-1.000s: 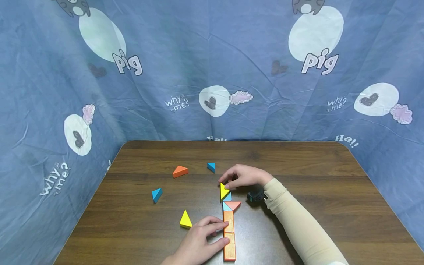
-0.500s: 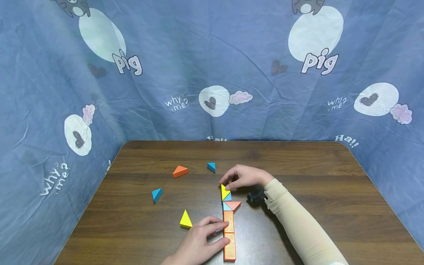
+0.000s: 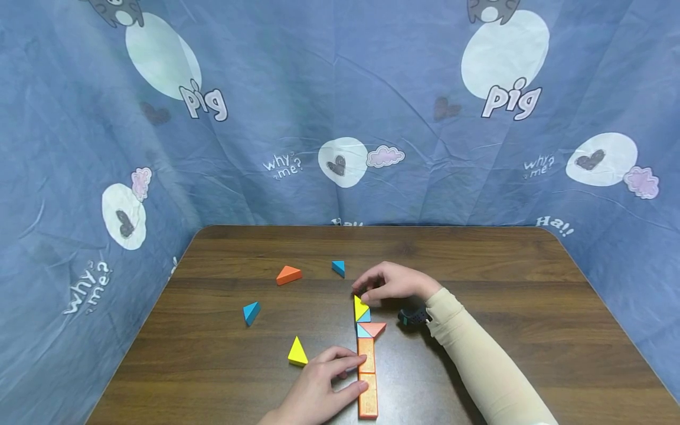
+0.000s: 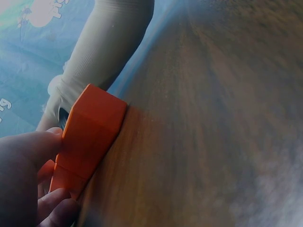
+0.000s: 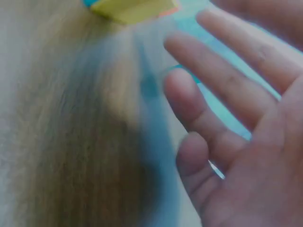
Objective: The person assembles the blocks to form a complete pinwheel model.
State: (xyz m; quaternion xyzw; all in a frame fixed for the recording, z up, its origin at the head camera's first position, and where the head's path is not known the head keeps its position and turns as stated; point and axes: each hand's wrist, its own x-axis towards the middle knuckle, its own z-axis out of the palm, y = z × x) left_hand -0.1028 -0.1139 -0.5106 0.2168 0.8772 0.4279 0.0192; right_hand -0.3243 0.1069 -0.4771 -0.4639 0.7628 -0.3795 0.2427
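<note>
Two orange rectangular blocks [image 3: 368,395] lie end to end in a column. Fingertips of my left hand [image 3: 324,381] rest against their left side, across the joint; the left wrist view shows the orange side [image 4: 92,130] close up. Beyond them, a light blue triangle [image 3: 363,332] and a salmon triangle [image 3: 375,329] sit side by side. At the far end a yellow triangle [image 3: 359,305] meets another light blue triangle [image 3: 366,316]. My right hand [image 3: 393,282] hovers at the yellow triangle; in the right wrist view its fingers are spread, apart from the yellow block [image 5: 135,10].
Loose on the left of the wooden table [image 3: 478,254] lie a yellow triangle [image 3: 297,352], a blue triangle [image 3: 251,313], an orange triangle [image 3: 289,275] and a small blue triangle [image 3: 339,268]. A dark wrist device [image 3: 412,316] is under the right wrist. Printed blue cloth surrounds the table.
The yellow triangle has shifted slightly right against the light blue one. My right hand has let go of it and lifted a little. My left hand stays put.
</note>
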